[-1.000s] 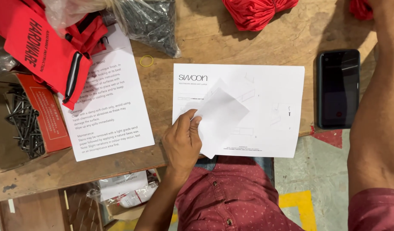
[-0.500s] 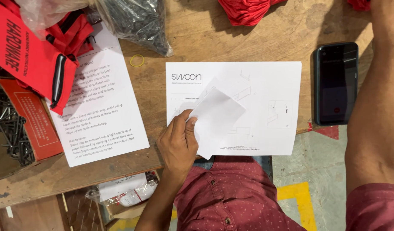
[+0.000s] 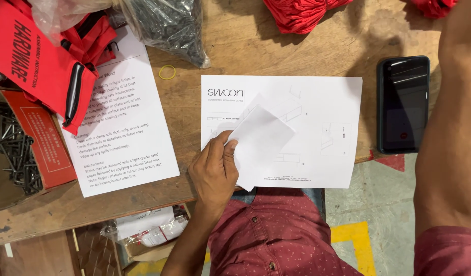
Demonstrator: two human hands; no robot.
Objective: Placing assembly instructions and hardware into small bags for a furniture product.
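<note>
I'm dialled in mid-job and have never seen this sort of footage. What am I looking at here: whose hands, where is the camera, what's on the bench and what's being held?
There is no machine here: a person works with bare hands, and the one camera sits on their head, looking straight down. The left hand pinches a small folded white paper over a larger white diagram sheet that lies on the wooden bench. The right arm reaches up past the top edge, so its hand is out of view. Beside it lies a dark phone, screen up. To the left are a printed text sheet, red fabric pouches, a clear bag of dark hardware, a yellow rubber band and a red box of metal keys.
</note>
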